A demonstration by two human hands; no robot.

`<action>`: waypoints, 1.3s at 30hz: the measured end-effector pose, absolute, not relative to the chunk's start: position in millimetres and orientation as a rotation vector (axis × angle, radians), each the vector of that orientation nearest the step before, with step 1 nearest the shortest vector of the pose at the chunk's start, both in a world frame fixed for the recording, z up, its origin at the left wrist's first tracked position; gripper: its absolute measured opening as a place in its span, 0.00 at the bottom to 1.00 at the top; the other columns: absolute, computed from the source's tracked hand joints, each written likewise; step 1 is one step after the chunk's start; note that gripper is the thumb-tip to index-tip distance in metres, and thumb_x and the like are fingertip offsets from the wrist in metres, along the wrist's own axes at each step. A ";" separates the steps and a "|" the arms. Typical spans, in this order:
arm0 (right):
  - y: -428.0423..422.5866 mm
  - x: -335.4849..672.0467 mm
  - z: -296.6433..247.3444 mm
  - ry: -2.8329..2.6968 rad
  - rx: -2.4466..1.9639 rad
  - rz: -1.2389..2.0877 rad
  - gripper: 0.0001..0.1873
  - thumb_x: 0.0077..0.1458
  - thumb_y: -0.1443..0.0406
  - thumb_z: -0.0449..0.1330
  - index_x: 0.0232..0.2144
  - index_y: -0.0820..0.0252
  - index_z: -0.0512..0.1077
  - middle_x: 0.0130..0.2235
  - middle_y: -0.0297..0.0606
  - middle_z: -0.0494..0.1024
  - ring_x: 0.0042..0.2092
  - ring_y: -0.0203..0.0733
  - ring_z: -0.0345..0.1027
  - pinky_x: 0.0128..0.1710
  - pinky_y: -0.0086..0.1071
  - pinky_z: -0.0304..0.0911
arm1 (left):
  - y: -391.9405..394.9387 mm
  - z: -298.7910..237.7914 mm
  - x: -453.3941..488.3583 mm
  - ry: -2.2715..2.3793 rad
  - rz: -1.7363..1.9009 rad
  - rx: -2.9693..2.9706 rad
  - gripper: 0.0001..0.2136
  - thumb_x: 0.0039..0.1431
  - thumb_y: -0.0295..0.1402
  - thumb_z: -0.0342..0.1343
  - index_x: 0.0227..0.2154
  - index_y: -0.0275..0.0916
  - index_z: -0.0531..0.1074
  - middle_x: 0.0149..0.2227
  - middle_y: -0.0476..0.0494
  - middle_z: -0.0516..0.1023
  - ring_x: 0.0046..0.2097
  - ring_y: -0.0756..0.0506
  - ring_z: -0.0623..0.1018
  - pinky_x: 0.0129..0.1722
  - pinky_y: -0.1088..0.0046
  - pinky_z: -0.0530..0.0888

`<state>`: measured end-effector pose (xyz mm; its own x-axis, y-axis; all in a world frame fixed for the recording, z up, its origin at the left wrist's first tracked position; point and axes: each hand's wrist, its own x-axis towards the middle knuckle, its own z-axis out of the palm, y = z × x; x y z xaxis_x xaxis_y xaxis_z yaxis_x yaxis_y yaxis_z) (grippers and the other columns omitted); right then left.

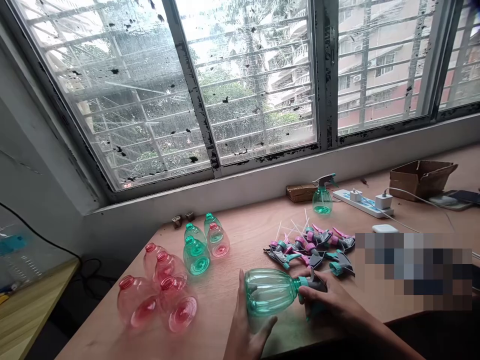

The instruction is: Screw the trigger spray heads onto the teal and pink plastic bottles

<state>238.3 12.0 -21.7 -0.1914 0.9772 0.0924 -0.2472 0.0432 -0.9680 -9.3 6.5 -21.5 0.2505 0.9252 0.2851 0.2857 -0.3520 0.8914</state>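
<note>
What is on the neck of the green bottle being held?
A grey trigger sprayer head, gripped by the right hand; left hand steadies the green bottle. Neck threads are covered.

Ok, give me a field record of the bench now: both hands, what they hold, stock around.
left hand: cups the teal bottle, lying on its side
right hand: grips the grey spray head at its neck
spray heads: loose pile on the table
pink bottles: cluster at left, no heads fitted
green bottles: small group behind the pink ones
finished sprayer: upright near the window
back right: power strip, cardboard box
</note>
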 end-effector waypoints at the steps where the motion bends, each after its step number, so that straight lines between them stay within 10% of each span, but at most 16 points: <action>1: 11.4 238.5 -21.6 -1.208 -0.869 1.415 0.26 0.46 0.50 0.71 0.40 0.61 0.72 0.26 0.35 0.80 0.23 0.42 0.75 0.26 0.33 0.68 | 6.2 -20.7 -9.1 1.109 1.106 1.778 0.49 0.55 0.39 0.65 0.70 0.43 0.36 0.68 0.35 0.58 0.68 0.32 0.60 0.67 0.51 0.56; 39: 9.5 241.6 -18.9 -1.291 -0.943 1.404 0.24 0.48 0.56 0.71 0.43 0.61 0.72 0.22 0.32 0.79 0.26 0.41 0.74 0.29 0.32 0.69 | 1.4 -12.3 -4.1 1.069 1.171 1.666 0.47 0.54 0.40 0.66 0.69 0.48 0.40 0.66 0.38 0.63 0.65 0.34 0.66 0.66 0.54 0.60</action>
<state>241.6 9.5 -18.9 -0.2281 0.9713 0.0680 -0.1487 0.0342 -0.9883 -4.1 1.4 -12.3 0.2084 0.9407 0.2675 0.1808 -0.3059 0.9347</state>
